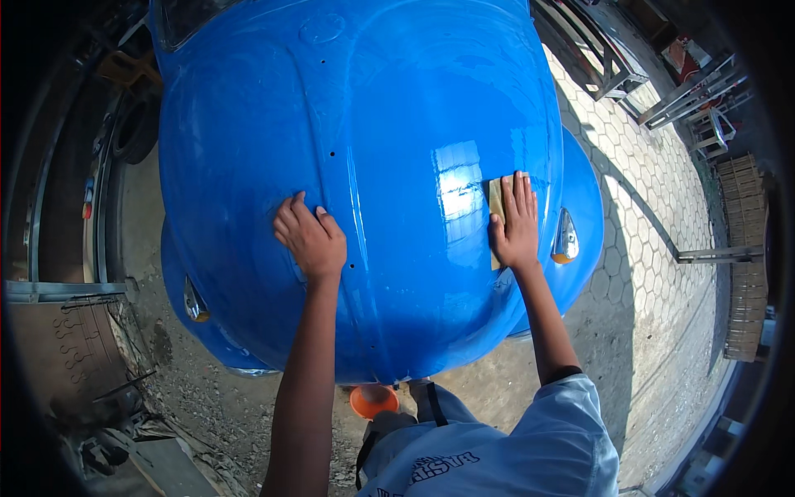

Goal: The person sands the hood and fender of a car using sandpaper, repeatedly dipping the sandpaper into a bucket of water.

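A glossy blue rounded car hood [397, 166] spreads out in front of me, with a raised ridge down its middle and several small dark holes along it. On its right side my right hand [517, 228] presses a tan rectangular sheet, seemingly sandpaper [497, 203], against the paint. The fingers lie long over the sheet, the thumb along its left side, and the hand covers much of it. My left hand [310, 240] rests on the hood left of the ridge, holding nothing, its fingers loosely bent and thumb apart.
Chrome-and-amber lamps [565, 238] [195, 302] top both blue fenders. An orange bucket [374, 401] stands by my legs below the hood. Metal frames [613, 74] and sunlit hexagonal paving [654, 215] lie to the right. A tyre [137, 132] leans at the left.
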{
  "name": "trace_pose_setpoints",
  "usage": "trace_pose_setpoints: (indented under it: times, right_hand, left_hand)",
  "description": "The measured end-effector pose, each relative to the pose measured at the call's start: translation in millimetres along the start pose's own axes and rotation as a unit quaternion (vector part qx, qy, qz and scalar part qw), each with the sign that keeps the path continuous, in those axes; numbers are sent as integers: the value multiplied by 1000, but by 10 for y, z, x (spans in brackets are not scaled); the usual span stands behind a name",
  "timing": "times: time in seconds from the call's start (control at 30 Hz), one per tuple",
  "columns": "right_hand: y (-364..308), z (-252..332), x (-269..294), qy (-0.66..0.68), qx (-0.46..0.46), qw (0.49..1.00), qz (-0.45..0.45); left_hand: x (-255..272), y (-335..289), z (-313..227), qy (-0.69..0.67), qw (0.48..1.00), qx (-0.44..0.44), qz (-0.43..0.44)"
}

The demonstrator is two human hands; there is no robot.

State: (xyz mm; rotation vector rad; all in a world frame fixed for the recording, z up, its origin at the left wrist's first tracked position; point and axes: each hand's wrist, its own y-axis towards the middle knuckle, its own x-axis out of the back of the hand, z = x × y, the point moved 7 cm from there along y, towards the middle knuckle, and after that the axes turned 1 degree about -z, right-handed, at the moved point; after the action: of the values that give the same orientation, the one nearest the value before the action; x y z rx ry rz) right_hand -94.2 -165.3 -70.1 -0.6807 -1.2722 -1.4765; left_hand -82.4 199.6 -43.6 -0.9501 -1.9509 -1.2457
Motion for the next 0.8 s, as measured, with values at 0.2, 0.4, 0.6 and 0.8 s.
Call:
trace_pose_setpoints:
  times: [0.2,0.4,0.6,0.8]
  right_hand:
    - [1666,499,-343,-34,-21,996,-83]
    - [310,1910,-427,63,276,953,106]
    - [468,389,-15,-3,44,999,9]
    - [1590,762,-382,-58,-63,995,-47]
  left_hand:
    - [38,18,-16,8,1000,0,-13]
    - [62,18,-14,-26,999,19,4]
    - [50,21,-17,-26,998,22,50]
    - [-7,51,-49,45,992,6,121]
